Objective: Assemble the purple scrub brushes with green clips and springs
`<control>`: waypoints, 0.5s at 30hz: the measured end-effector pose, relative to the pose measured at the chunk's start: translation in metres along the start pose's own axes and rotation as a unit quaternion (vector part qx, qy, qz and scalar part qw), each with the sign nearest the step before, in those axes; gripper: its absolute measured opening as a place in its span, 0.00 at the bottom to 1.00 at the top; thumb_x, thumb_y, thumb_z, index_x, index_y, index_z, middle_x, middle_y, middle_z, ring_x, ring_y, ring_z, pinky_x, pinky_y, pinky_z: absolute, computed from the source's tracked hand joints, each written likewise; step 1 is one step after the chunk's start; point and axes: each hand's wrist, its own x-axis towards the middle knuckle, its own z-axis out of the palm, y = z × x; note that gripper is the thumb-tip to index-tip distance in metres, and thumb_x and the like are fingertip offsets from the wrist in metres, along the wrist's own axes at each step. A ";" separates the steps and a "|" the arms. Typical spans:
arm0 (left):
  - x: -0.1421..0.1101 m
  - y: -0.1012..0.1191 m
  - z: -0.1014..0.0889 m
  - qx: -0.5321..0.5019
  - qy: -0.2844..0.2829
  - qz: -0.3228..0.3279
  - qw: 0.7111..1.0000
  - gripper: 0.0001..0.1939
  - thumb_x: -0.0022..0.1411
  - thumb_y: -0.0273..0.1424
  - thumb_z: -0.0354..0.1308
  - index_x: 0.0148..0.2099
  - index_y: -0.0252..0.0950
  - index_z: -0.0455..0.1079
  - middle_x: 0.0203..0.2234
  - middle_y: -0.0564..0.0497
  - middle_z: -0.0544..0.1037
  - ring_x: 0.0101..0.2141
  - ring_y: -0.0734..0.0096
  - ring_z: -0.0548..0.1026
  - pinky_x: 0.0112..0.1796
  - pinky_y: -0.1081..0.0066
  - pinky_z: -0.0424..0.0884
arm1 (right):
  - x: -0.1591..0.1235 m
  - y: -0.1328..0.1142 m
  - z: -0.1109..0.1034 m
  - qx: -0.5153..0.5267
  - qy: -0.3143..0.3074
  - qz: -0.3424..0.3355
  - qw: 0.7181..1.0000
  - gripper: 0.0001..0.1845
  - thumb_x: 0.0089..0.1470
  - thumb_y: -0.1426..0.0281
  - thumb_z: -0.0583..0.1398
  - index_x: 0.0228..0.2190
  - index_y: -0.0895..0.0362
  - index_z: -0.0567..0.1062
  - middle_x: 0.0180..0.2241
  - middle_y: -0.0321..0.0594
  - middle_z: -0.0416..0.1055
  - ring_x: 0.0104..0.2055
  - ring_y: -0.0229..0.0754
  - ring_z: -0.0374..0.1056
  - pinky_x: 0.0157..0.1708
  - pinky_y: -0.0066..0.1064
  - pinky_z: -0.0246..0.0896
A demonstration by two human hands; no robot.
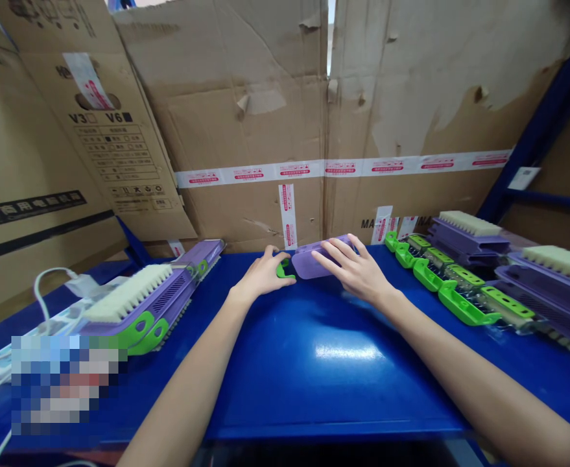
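Near the back of the blue table, my left hand [261,275] curls its thumb and fingers around a small green plastic piece [283,268]. Just to its right, my right hand [355,267] grips a purple plastic plate [311,263] from above, its fingers across the top. The plate is tilted, its rounded left end close to the green piece; whether the two touch cannot be made out. Part of the plate is hidden under my right fingers.
At left lie purple-and-green brush heads [161,299] with pale bristles, beside white cables [46,292]. At right are a row of green clips [428,275] and stacked purple brush parts [464,237]. Cardboard [246,123] walls the blue table's [285,383] back; a blue post [532,136] stands right.
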 end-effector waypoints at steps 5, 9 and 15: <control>0.005 0.011 -0.003 -0.125 0.036 0.058 0.990 0.17 0.49 0.39 0.64 0.41 0.37 0.73 0.31 0.51 0.72 0.28 0.71 0.71 0.31 0.71 0.67 | -0.002 0.005 0.004 0.013 0.023 -0.010 1.000 0.33 0.54 0.80 0.49 0.61 0.52 0.56 0.59 0.44 0.60 0.62 0.47 0.52 0.60 0.50 0.43; 0.005 0.021 -0.005 -0.255 -0.013 0.070 0.964 0.19 0.49 0.31 0.62 0.46 0.36 0.72 0.26 0.54 0.74 0.22 0.74 0.68 0.25 0.75 0.64 | -0.006 0.013 0.009 -0.007 0.028 0.017 0.999 0.31 0.56 0.76 0.49 0.61 0.54 0.55 0.61 0.45 0.56 0.64 0.48 0.48 0.61 0.50 0.42; 0.007 0.029 0.007 -0.262 -0.012 0.075 0.962 0.11 0.53 0.29 0.56 0.40 0.34 0.73 0.25 0.52 0.75 0.24 0.74 0.69 0.26 0.76 0.63 | -0.009 0.020 0.010 0.019 0.050 0.034 0.998 0.32 0.55 0.74 0.52 0.61 0.57 0.54 0.60 0.50 0.56 0.64 0.51 0.47 0.60 0.53 0.45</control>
